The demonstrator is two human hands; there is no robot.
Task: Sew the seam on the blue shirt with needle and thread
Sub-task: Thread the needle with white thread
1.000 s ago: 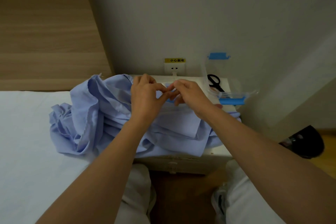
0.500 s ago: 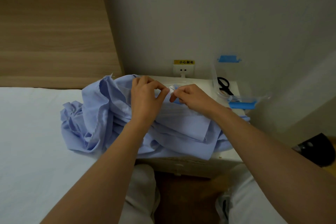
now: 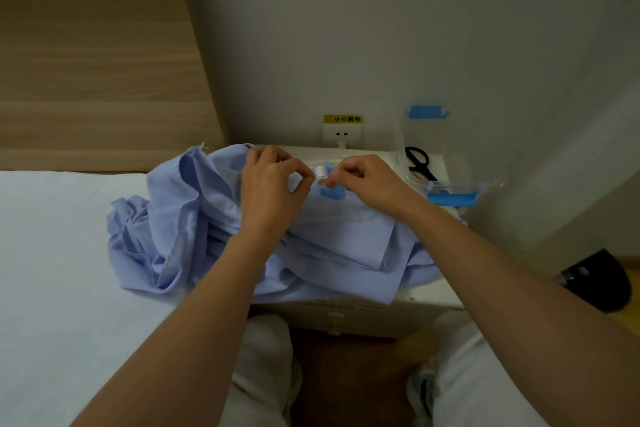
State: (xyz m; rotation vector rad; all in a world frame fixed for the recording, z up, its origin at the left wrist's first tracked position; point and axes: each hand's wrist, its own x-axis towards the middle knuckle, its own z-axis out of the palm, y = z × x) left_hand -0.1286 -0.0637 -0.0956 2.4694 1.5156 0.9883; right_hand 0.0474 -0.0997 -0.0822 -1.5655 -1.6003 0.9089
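— What's laid out there?

— A white bed sheet (image 3: 52,253), then a crumpled light-blue cotton shirt (image 3: 180,218) draped from it onto a small white bedside cabinet (image 3: 433,298).

— And the hands?

— Both over the shirt. The left hand (image 3: 270,191) is pinched narrow, finger to thumb; the right hand (image 3: 367,180) pinches likewise. Whether they grip thread or needle, I can't tell.

— Between them?

— A small white thread spool (image 3: 320,170).

needle and thread too small
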